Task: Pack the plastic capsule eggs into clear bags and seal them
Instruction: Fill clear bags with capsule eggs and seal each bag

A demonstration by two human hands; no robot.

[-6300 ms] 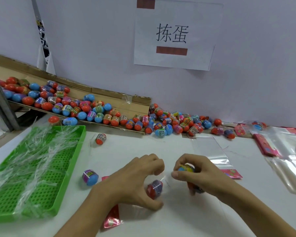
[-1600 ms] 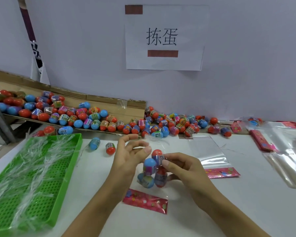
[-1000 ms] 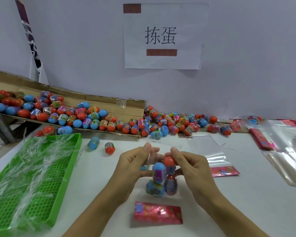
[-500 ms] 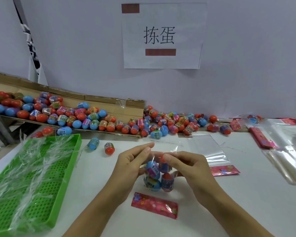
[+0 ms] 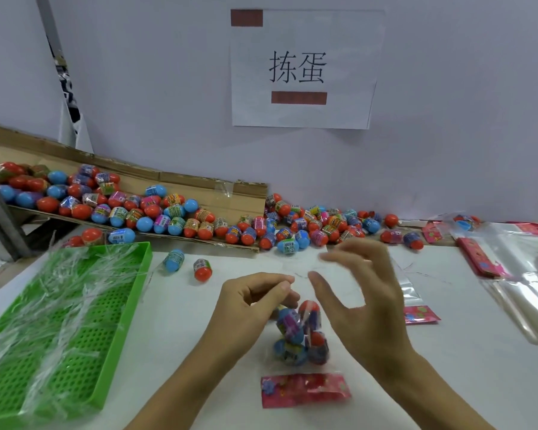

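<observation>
Left hand (image 5: 249, 308) pinching the clear bag (image 5: 298, 339) of eggs (four inside); right hand (image 5: 364, 305) spread, blurred

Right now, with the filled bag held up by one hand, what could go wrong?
1. Only the left hand pinches the clear bag at its top; the right hand is open and off it, so the eggs may spill.
2. Loose eggs lie near the green tray and could roll.

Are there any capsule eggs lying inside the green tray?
No, the green tray holds only crinkled clear plastic film; the loose eggs lie outside it.
</observation>
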